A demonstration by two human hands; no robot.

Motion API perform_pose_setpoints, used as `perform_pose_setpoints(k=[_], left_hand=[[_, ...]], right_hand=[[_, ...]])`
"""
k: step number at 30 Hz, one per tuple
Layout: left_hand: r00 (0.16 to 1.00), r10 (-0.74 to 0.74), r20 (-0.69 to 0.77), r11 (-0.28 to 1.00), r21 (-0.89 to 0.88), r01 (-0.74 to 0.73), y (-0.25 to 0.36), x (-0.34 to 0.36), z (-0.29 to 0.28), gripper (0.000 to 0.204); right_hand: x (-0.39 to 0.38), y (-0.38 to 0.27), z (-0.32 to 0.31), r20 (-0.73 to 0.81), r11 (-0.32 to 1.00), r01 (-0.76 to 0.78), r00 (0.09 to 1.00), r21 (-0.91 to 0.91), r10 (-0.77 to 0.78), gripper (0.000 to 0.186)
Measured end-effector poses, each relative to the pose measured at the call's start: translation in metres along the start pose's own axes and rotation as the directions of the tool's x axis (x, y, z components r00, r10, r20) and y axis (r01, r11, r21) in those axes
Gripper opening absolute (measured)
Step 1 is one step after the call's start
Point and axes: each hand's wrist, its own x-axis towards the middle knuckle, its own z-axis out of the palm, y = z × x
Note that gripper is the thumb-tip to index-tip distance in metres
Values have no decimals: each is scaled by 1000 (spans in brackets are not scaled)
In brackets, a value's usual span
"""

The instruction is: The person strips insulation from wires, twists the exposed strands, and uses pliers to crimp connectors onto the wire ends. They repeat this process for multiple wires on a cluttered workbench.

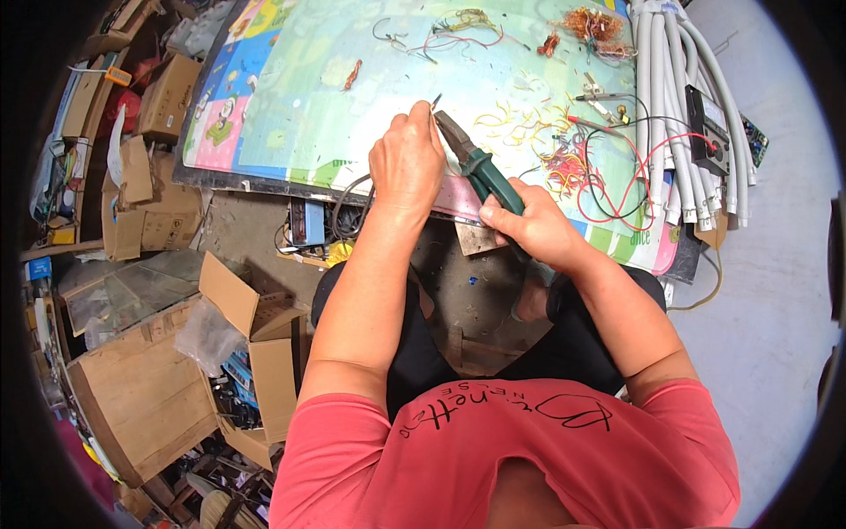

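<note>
My left hand [407,160] is closed in a pinch on a dark cable [355,196]. The cable's tip sticks up past my fingertips, and a loop of it hangs at the table's front edge below the wrist. My right hand [536,225] grips green-handled pliers [490,179]. Their dark metal jaws point up and left, close beside my left fingertips. Whether the jaws touch the cable, I cannot tell. Both hands are over the near edge of the mat-covered table [370,115].
Clipped wire bits [511,123], red wire scraps [568,167] and a copper wire tangle [592,31] lie on the mat. A multimeter [708,132] with red and black leads rests on white tubes [674,97] at right. Cardboard boxes [141,388] stand at left.
</note>
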Motion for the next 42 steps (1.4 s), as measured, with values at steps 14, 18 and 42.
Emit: perform_pose_setpoints(k=[14, 18, 42], left_hand=[[986, -166, -25, 985, -40, 165, 2, 10, 20, 21], [982, -188, -8, 980, -68, 187, 7, 13, 24, 22], [968, 5, -252, 921, -376, -102, 8, 12, 1, 23]], right_hand=[[8, -6, 26, -106, 994, -60, 992, 86, 69, 24], [9, -7, 24, -127, 992, -95, 986, 85, 106, 24], [-13, -2, -5, -157, 979, 135, 975, -154, -159, 26]])
